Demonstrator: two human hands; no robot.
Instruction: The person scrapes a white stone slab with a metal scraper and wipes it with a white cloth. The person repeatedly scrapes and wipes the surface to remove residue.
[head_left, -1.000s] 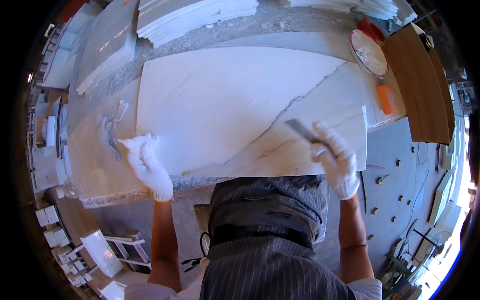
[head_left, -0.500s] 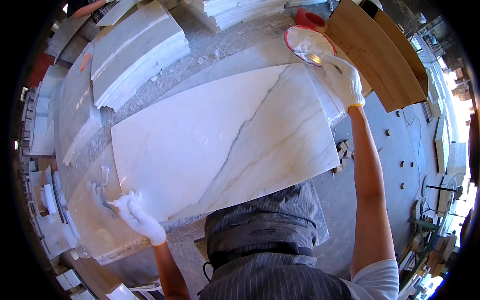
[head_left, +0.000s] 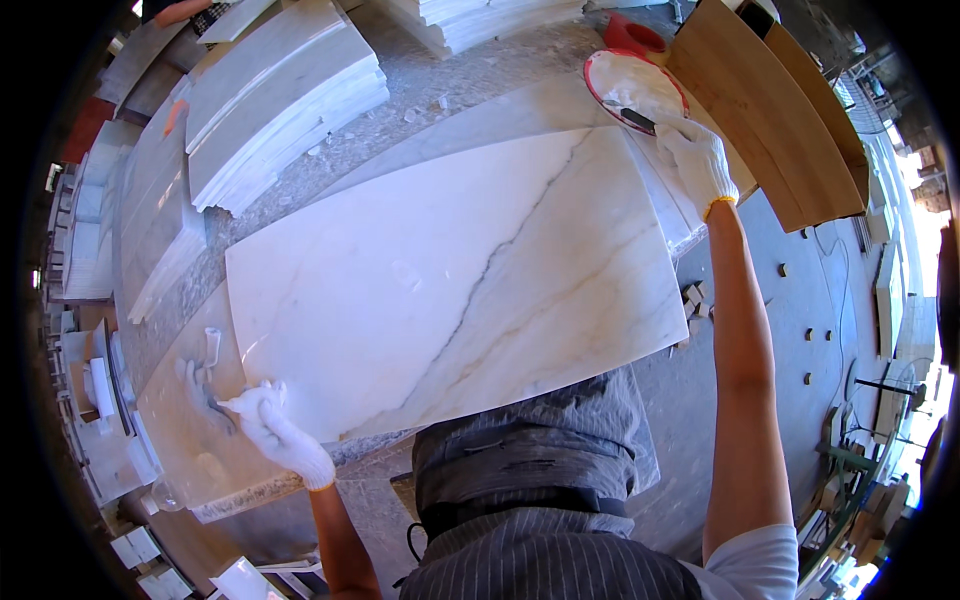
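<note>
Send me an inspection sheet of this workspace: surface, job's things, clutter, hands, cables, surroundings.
Surface: dusty grey bench top, scattered with pale fragments.
Job's things: pale veined slab lying flat; red-rimmed bowl beyond its far right corner, containing white material; dark scraper at the bowl's near rim.
Clutter: brown cardboard box and red ring-shaped thing close to the bowl; slab stack toward the bench's far left.
Hands: both gloved in white; right hand grips the scraper; left hand at the slab's near left corner, grip unclear.
Cables: thin curving line on the floor at right, possibly a cable.
Surroundings: small blocks on the floor; another person's arm at upper left.
</note>
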